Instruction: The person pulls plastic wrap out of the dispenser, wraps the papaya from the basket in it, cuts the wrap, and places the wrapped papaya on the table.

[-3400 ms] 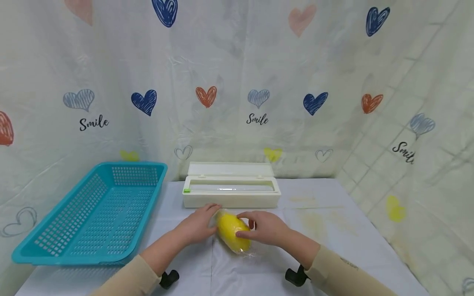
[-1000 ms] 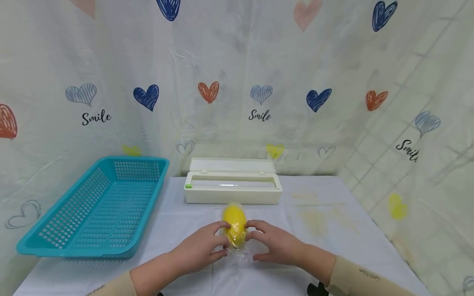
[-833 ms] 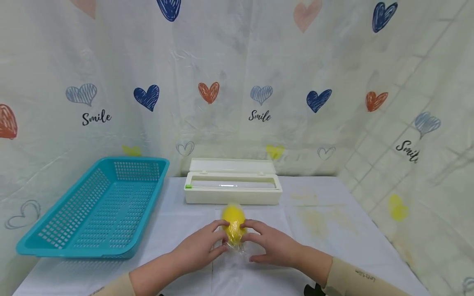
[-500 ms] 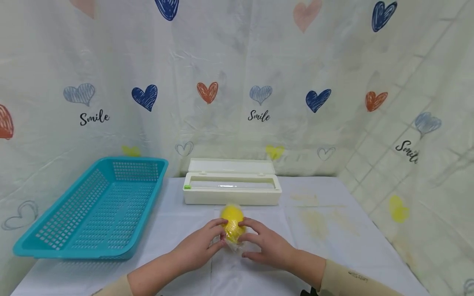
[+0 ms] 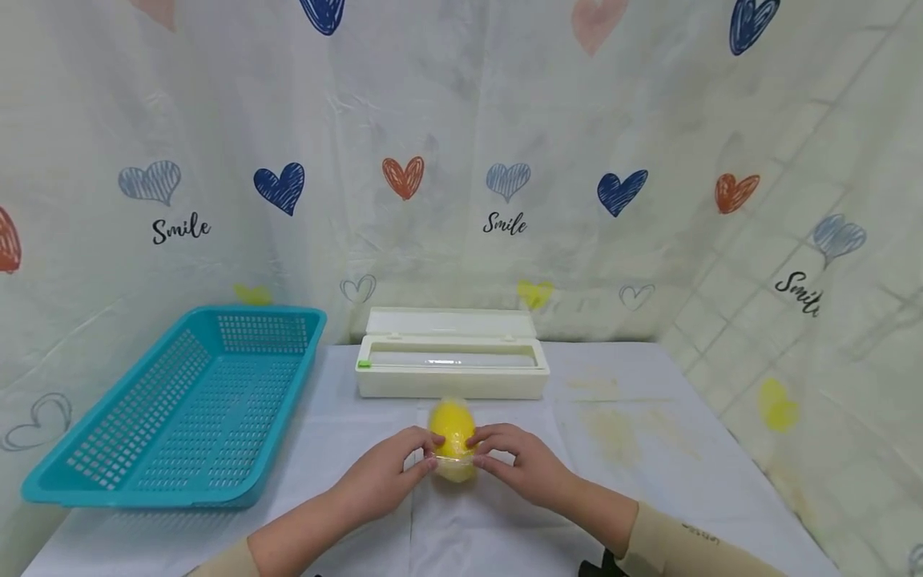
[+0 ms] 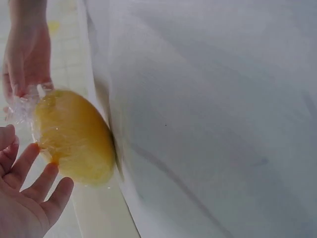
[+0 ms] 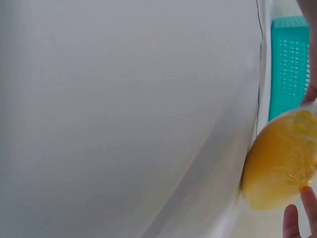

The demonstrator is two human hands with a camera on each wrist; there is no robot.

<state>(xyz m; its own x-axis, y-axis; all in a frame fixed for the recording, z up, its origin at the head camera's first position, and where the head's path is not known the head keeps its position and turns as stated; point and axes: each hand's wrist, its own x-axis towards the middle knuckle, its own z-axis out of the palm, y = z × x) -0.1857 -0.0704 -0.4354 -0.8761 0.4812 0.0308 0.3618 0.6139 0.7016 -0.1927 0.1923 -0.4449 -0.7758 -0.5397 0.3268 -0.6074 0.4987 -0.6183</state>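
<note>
A yellow oval fruit, mango-like (image 5: 452, 421), lies on the white-covered table in clear cling film (image 5: 454, 460). My left hand (image 5: 389, 473) is at its left side and my right hand (image 5: 522, 465) at its right, thumbs and forefingers pinching the film, which stretches between them across the fruit's near end. Bunched film shows at one end of the fruit (image 6: 74, 139) in the left wrist view, where other fingertips of the left hand (image 6: 29, 193) touch its side. In the right wrist view the fruit (image 7: 280, 161) is partly cut off, and few right-hand fingers (image 7: 308, 206) show.
A white cling film dispenser (image 5: 452, 383) with its lid up stands behind the fruit. On the left sits a turquoise perforated basket (image 5: 248, 481). A curtain printed with hearts (image 5: 433, 264) hangs behind the table.
The fruit has turned from slanting to pointing away from me. Both hands have moved round to its near end, and the loose film there is now drawn taut between the fingers.
</note>
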